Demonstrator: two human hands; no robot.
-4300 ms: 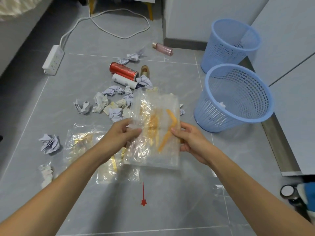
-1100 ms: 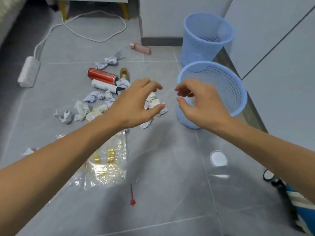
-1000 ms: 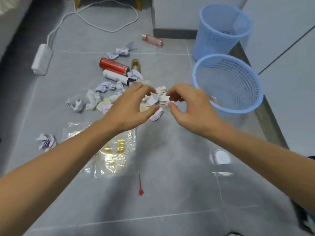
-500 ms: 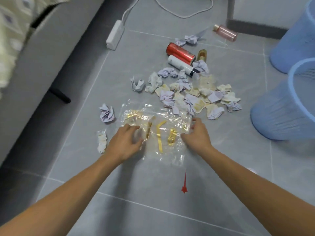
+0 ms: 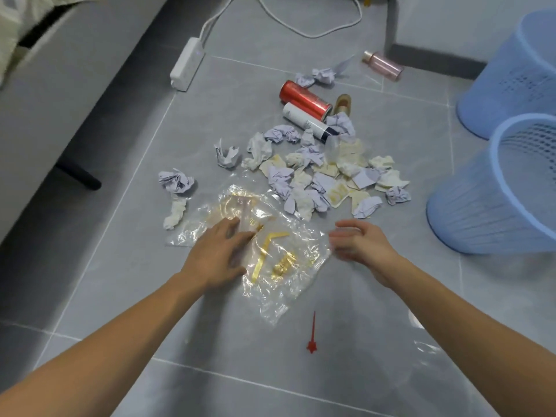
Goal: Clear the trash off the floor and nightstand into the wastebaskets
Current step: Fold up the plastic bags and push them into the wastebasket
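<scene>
On the grey tiled floor (image 5: pixel 376 341) lies a crumpled clear plastic wrapper with gold printing (image 5: pixel 279 260), flat among the litter. The left hand (image 5: pixel 218 254) rests on the wrapper's left part, fingers laid over the film (whether they pinch it I cannot tell). The right hand (image 5: pixel 361 243) sits at the wrapper's right edge, fingers loosely curved and blurred, its grip unclear. Just beyond lies a heap of crumpled white and lilac paper scraps (image 5: pixel 319 176), then a red metal can (image 5: pixel 305 99) on its side. Two light-blue perforated plastic wastebaskets (image 5: pixel 493 188) stand at the right.
</scene>
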